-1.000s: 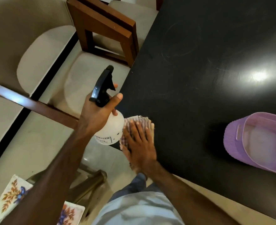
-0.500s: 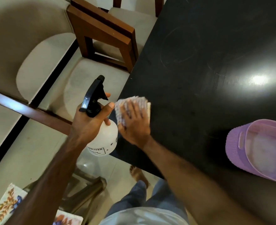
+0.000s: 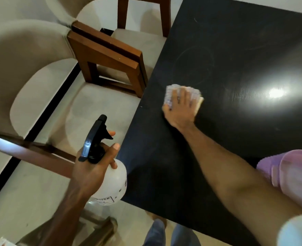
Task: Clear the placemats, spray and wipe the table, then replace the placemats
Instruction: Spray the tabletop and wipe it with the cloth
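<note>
The dark table (image 3: 235, 50) fills the right side of the head view, with faint round marks and a bright light glare on it. My right hand (image 3: 180, 109) lies flat on a folded checked cloth (image 3: 195, 94) and presses it against the tabletop near the left edge. My left hand (image 3: 91, 167) grips a white spray bottle (image 3: 112, 183) by its neck, below the black trigger head, holding it off the table's left edge. A corner of a floral placemat (image 3: 3, 242) shows at the bottom left.
A purple plastic basket (image 3: 292, 173) stands on the table at the right edge, partly behind my right forearm. Two cushioned wooden chairs (image 3: 107, 55) stand along the table's left side. My legs show below the table's near edge.
My right hand has slid the cloth away from the near corner, farther up and onto the table. My left hand with the spray bottle has dropped lower and back, away from the cloth.
</note>
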